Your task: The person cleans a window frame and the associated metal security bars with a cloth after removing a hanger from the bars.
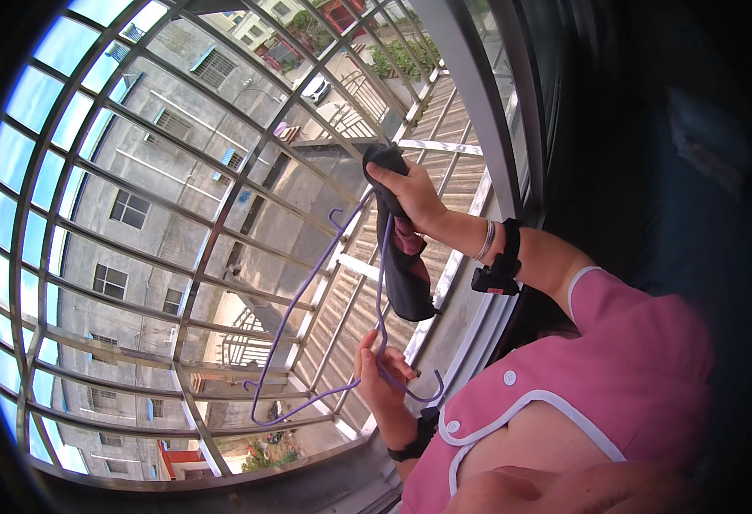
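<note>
My right hand (414, 193) is closed around the top of a black cloth item (408, 289), with the thumb pressed on the fabric. The cloth hangs down from the fist and shows dark red patches; its exact kind cannot be told. A purple wire clothes hanger (296, 299) runs from my left hand (379, 376) up to the cloth in my right. The fingers of my left hand curl around the hanger's neck, close to its curved hook (440, 389). Where the hanger's far end meets the cloth is partly hidden.
A metal window cage (222, 209) of crossing bars surrounds the hands, above a slatted ledge (350, 315). A window frame (508, 128) stands right of my right arm. Beyond the bars are a grey building (157, 141) and a white car (316, 90).
</note>
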Tool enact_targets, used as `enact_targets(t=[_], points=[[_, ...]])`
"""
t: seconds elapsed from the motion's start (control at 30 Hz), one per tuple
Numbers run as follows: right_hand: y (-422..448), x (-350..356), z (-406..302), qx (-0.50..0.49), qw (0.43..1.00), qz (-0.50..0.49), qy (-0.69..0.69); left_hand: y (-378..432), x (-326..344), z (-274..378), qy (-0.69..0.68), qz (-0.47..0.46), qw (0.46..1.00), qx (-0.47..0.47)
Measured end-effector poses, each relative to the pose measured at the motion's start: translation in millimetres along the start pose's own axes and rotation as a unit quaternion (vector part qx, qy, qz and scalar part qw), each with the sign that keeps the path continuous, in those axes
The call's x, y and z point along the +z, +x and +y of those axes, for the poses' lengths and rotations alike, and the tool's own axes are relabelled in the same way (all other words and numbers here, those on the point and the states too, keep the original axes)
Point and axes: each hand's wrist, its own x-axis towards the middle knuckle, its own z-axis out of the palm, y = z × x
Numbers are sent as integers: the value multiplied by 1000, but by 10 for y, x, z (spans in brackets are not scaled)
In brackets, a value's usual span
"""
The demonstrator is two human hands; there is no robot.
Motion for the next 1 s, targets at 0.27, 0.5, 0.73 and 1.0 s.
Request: enact_targets(t=[0.27, 0.5, 0.73, 1.0], points=[[-77, -210, 216, 106, 987, 96, 71, 23, -77, 33, -100, 10, 961, 258], [-1071, 151, 13, 239, 957, -161, 29, 122, 284, -154, 73, -46, 959, 269], [-1473, 235, -131, 160, 938, -268, -150, 9, 358, -218, 132, -79, 959, 237], [-1627, -285, -581, -303, 758, -297, -495, -293, 481, -139, 327, -68, 896, 295]])
